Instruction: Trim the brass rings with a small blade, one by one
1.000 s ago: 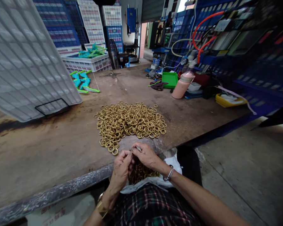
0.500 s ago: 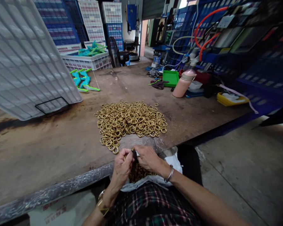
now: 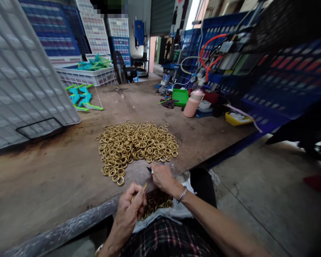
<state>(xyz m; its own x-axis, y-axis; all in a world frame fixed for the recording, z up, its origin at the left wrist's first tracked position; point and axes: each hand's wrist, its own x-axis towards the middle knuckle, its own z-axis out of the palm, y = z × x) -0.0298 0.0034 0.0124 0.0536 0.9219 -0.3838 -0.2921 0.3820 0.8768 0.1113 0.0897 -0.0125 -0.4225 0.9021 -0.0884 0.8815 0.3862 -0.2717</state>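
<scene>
Rings [image 3: 139, 137] heaped on table [image 3: 208, 130], left hand [image 3: 130, 205] pinching gold ring [image 3: 144, 186] between fingers [image 3: 138, 200], right hand [image 3: 163, 177] gripping dark-tipped tool [image 3: 149, 169]

I see only the dark tip of the tool [image 3: 149, 170]; the right hand [image 3: 163, 177] hides its rest. The left hand [image 3: 130, 204] covers most of the gold-coloured piece [image 3: 144, 186] it pinches, so I can't count one ring or several. It also blocks some loose rings [image 3: 160, 202] behind it. My view's lower edge cuts the wristband [image 3: 98, 249], the left edge crops the translucent crate [image 3: 24, 75], and a pixelated patch [image 3: 111, 6] masks something up top.
</scene>
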